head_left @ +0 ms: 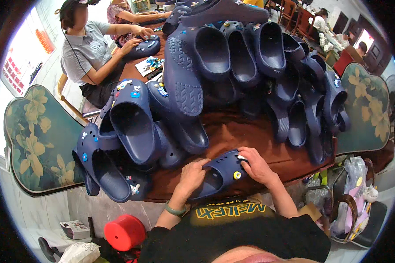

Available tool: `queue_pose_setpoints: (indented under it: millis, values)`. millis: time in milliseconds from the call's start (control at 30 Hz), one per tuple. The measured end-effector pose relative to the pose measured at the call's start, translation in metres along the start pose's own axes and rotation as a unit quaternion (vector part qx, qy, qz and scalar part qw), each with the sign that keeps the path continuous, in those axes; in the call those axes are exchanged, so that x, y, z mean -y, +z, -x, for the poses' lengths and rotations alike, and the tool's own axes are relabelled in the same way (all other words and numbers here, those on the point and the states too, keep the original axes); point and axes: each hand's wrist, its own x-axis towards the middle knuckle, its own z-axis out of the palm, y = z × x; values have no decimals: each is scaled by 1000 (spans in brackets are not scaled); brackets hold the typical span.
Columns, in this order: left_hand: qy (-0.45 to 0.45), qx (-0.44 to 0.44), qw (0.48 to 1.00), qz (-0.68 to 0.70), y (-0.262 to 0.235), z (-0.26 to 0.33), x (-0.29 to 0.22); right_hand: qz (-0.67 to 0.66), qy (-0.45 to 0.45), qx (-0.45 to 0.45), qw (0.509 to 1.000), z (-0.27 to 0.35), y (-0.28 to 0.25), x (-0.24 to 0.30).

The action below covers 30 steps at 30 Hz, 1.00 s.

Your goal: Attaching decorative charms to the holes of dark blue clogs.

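A navy clog [224, 168] lies at the table's near edge, its holed toe turned to the right. My left hand [193, 176] grips it by the rim of its opening, fingers partly hidden inside. At the toe my right hand [256, 165] closes on a small white shoe charm [241, 158], against the clog's upper. A round yellow charm [237, 175] sits on the same upper. Left of my hands stands a cluster of navy clogs with charms, including a large one [135, 127].
A tall pile of navy clogs [213, 50] covers the far side of the brown-covered table [228, 131]. Flowered chair backs [44, 140] flank it. Across the left side, a person [85, 52] handles another clog near loose charms [151, 65]. A red stool [125, 232] is below left.
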Motion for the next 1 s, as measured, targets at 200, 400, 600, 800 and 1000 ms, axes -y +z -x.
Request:
queue_pose_setpoints:
  millis: [200,400,600,800,1000]
  values:
    - [-26,-18,999,17,4,-1,0,35,-8,-57,998,-15,4,-2]
    - [-37,-6,999,31,0,-1,-6,49,25,-67,996,-23,4,2]
    - [-14,-34,999,36,6,-1,1,3,15,-62,998,-15,1,0]
    - [-14,-29,998,46,4,0,-1,-68,37,-30,997,-14,-3,-5]
    - [-16,-21,999,48,4,-1,0,4,28,-25,999,-17,-2,-16]
